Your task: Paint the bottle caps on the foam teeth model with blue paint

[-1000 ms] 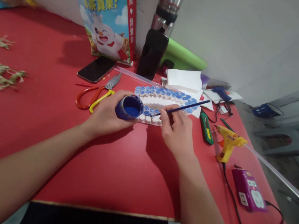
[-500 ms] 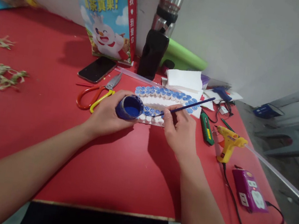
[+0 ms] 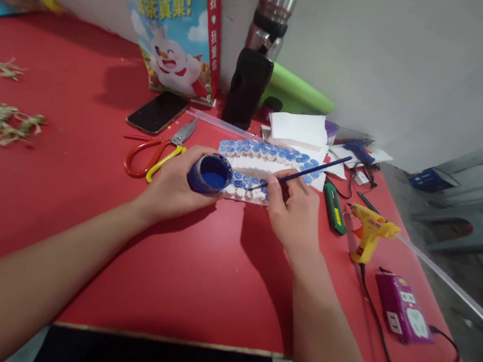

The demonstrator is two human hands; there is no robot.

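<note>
My left hand (image 3: 178, 182) is closed around a small jar of blue paint (image 3: 210, 174), its mouth tilted toward me. In my right hand (image 3: 293, 213) a thin dark-blue paintbrush (image 3: 311, 171) is pinched, its tip down among the near rows of small round pieces. Those pieces stand on a white craft base (image 3: 255, 166). Blue covers the tops of the far and right-hand pieces (image 3: 268, 150), while several in the nearest row (image 3: 239, 193) are white. My hands hide parts of the base's left and right near sides.
Scissors (image 3: 159, 153) and a phone (image 3: 157, 112) lie left of the base. A green utility knife (image 3: 334, 208), yellow glue gun (image 3: 370, 230) and purple power strip (image 3: 404, 308) are on the right. Behind stand a black bottle (image 3: 248, 88), a steel flask (image 3: 273, 13) and a printed bag (image 3: 173, 31).
My right hand and the brush have shifted very slightly to the right. The left hand and the paint jar look almost the same.
</note>
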